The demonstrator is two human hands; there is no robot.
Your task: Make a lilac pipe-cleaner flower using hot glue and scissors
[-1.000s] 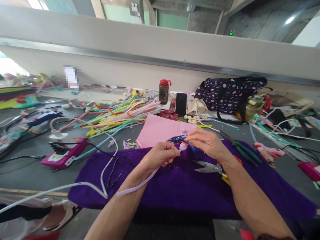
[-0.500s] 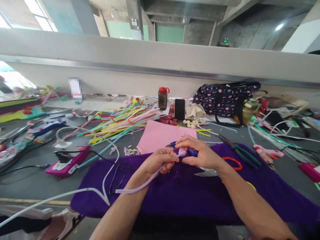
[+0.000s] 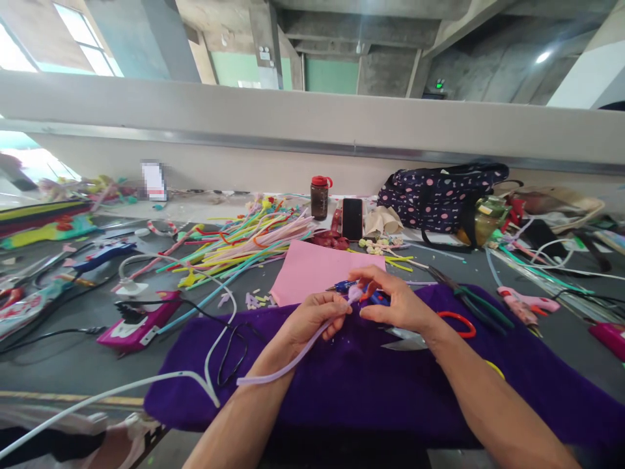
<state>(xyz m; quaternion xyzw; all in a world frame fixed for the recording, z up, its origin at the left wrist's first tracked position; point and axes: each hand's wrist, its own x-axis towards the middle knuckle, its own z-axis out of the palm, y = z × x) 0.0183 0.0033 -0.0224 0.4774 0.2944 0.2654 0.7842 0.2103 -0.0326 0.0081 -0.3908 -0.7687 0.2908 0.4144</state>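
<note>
My left hand [image 3: 325, 314] is closed around a lilac pipe cleaner [image 3: 288, 371], pinching it just below its shaped head. Its loose tail curves down to the left across my wrist. Close by, my right hand [image 3: 388, 296] arches around the lilac head with fingers apart, thumb below and fingers above. Whether a fingertip touches the head is hard to tell. Behind those fingers is a blue tool with orange parts [image 3: 379, 298], seemingly a glue gun, partly hidden. Red-handled scissors [image 3: 459, 324] lie under my right wrist on the purple cloth [image 3: 361, 391].
Green-handled pliers [image 3: 481, 309] and a pink glue gun [image 3: 522, 301] lie to the right. Beyond my hands is a pink sheet [image 3: 322, 264], with a heap of coloured pipe cleaners [image 3: 258, 238] behind it. A magenta power strip [image 3: 141, 326] with cables sits left.
The view has shifted slightly, so everything sits a little lower and to the right. My right fingers have lifted and spread a little around the lilac head; my left hand keeps its pinch.
</note>
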